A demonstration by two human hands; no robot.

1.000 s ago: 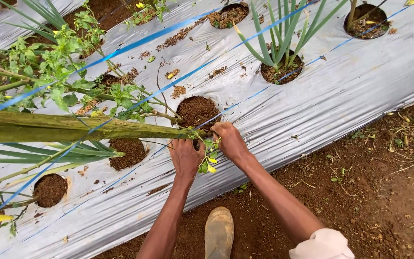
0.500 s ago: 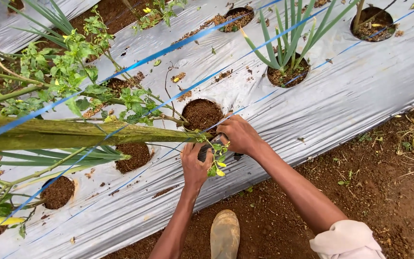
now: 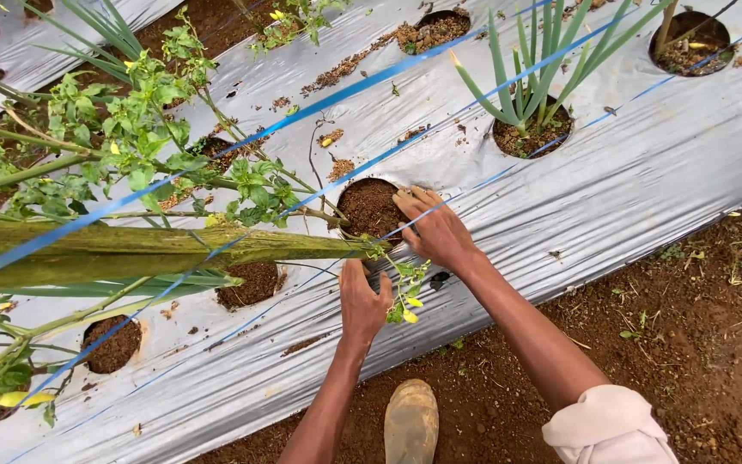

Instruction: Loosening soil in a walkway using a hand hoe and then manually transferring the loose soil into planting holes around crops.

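Small leafy plant [image 3: 404, 288] with green and yellowing leaves lies on the silver plastic mulch [image 3: 646, 180], just below the planting hole [image 3: 369, 206] of bare brown soil and at the tip of the mossy green stake [image 3: 156, 249]. Your left hand [image 3: 362, 301] is curled round the stem base beside the stake end; fingers closed, though how firmly they grip cannot be told from this angle. Your right hand [image 3: 435, 230] rests flat and spread on the mulch at the hole's right rim, holding nothing. To do this well, in my judgement: keep the right palm pressing the film down so the edge does not lift or tear, and grip the plant low, near the root, rather than by its leaves, which look weak. Work from the hole's rim inward. Surroundings: a blue string [image 3: 362, 86] runs diagonally over the bed, and a thinner blue line passes right under your right fingers, so mind snagging it. The bushy green plant [image 3: 139, 146] leans over the stake from the left and crowds the approach. The onion-like plant [image 3: 530, 82] stands in the next hole, well apart. Your boot [image 3: 411, 421] is on the bare soil path [image 3: 689, 335] beside the bed edge.
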